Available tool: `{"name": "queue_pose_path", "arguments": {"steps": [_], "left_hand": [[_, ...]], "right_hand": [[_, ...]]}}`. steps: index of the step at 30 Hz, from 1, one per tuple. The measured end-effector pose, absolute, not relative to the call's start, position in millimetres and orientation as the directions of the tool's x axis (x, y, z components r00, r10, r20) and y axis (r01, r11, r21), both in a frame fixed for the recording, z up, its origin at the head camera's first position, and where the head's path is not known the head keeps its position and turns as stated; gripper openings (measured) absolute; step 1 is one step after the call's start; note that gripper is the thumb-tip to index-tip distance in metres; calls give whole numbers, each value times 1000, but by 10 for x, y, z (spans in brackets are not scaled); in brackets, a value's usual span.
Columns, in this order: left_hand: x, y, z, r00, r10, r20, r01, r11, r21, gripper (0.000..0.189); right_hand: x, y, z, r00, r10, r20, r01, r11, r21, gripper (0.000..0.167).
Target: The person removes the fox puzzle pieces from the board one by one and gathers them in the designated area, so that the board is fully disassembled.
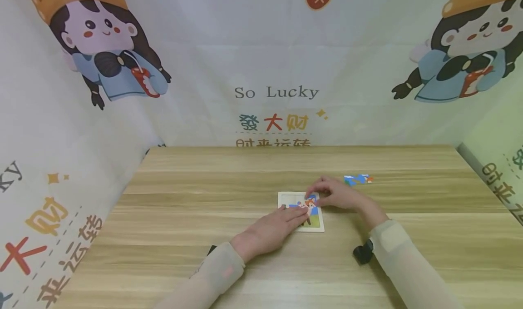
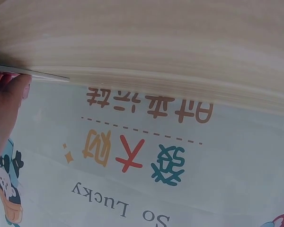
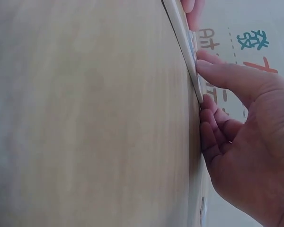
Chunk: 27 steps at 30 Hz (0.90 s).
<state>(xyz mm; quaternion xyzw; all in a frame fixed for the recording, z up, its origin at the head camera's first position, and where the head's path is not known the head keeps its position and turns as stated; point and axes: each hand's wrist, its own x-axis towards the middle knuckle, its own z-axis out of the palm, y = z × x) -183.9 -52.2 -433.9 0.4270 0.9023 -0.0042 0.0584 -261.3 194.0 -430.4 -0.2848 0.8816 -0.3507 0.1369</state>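
Note:
A small jigsaw puzzle (image 1: 321, 227) in a white-rimmed tray lies on the table, its picture showing cartoon animals over blue and green. Across its lower left part my left hand (image 1: 271, 229) reaches with straight fingers, the tips resting on the picture. My right hand (image 1: 337, 194) is at the upper right corner, thumb and index finger bent about a jigsaw piece (image 1: 311, 202) with an orange animal head. In the right wrist view the right thumb (image 3: 217, 73) lies over the tray's edge (image 3: 183, 40), with the other fingers curled low beside it. The left hand covers part of the picture.
Several loose blue jigsaw pieces (image 1: 358, 179) lie on the wooden table (image 1: 184, 200) behind the right hand. A printed cloth (image 1: 204, 63) hangs behind the table's far edge and along both sides. Each wrist has a black camera strapped on, the right one (image 1: 363, 252) close over the table.

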Motion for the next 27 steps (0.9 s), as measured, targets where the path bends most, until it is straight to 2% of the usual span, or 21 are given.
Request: {"name": "queue_pose_path", "arguments": {"steps": [8,16,22,27], "left_hand": [[-1825,-521,-4344,-635,766,-106,768,640,19,69],[-1814,-491,-4317,-607,789,-95,791,612,24,73],[-1827,-490,-4300,-611,785,-104,788,616,15,70],[-1831,-502,-4310,-615,780,-114,783,622,26,72]], "right_hand": [[-2624,1898,-4298,-771,-636,-23,-472,596,-650,25],[-2648,1834,-4275,-754,-656,-28,-516,619,-592,14],[-2691,1847,-4309,-735,-678,14,-507,537,-675,12],[-2686,1903,-4316,-747,-664,11,-428,469,-772,18]]}}
